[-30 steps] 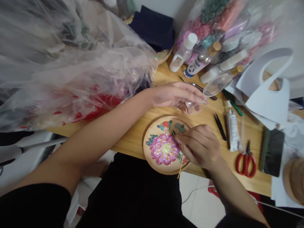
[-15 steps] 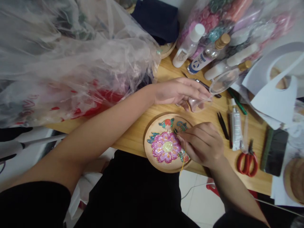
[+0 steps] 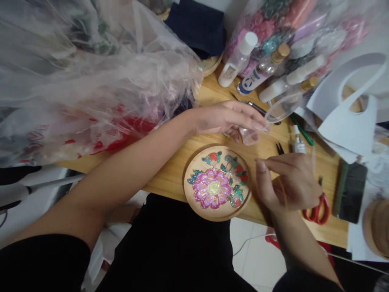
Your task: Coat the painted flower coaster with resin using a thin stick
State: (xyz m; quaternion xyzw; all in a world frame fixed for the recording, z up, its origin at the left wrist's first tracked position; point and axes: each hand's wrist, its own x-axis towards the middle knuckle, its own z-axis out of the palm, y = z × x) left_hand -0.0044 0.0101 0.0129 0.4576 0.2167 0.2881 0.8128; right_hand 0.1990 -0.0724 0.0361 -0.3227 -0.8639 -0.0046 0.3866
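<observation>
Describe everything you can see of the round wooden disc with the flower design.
The round wooden disc lies flat at the near edge of the wooden table, seemingly overhanging it slightly. Light wood with a raised rim; it bears a glossy pink flower with a pale yellow centre, ringed by teal leaves and small red blossoms. The right hand is beside it, not touching.

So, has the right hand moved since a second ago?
Yes. The right hand has left the painted wooden disc and shifted right, toward the red scissors.
</observation>
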